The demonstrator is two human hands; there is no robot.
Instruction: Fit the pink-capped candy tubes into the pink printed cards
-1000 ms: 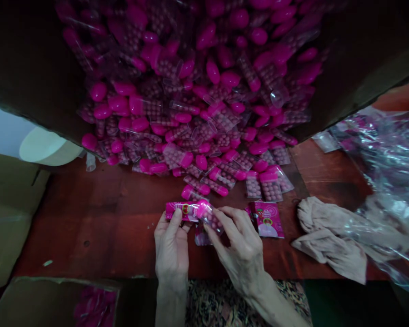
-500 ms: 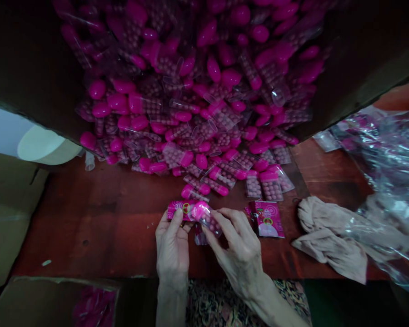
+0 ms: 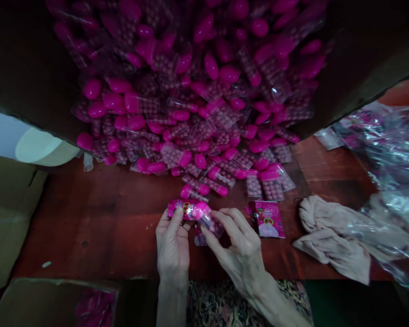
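My left hand (image 3: pixel 173 240) is closed on a printed pink packet (image 3: pixel 177 208), thumb on its front. Between the fingers of my right hand (image 3: pixel 240 240) is a clear candy container (image 3: pixel 207 215) with a pink cap and small round balls inside. The capped end touches or overlaps the packet's right side; which of the two I cannot tell. Beneath the container, partly covered by my right fingers, lies another small clear and pink piece (image 3: pixel 200 237). A second printed packet (image 3: pixel 270 219) lies flat just right of my right hand.
A big heap of pink-capped containers (image 3: pixel 191 118) spills from a dark box onto the red-brown table (image 3: pixel 98 218). To the right are a crumpled cloth (image 3: pixel 334 236) and clear plastic bags (image 3: pixel 395 172). At left stand a pale bowl (image 3: pixel 44 147) and cardboard boxes (image 3: pixel 10 213).
The container in my right hand has tilted very slightly and sits a touch lower. Both hands keep their hold, and the whole view has shifted a little.
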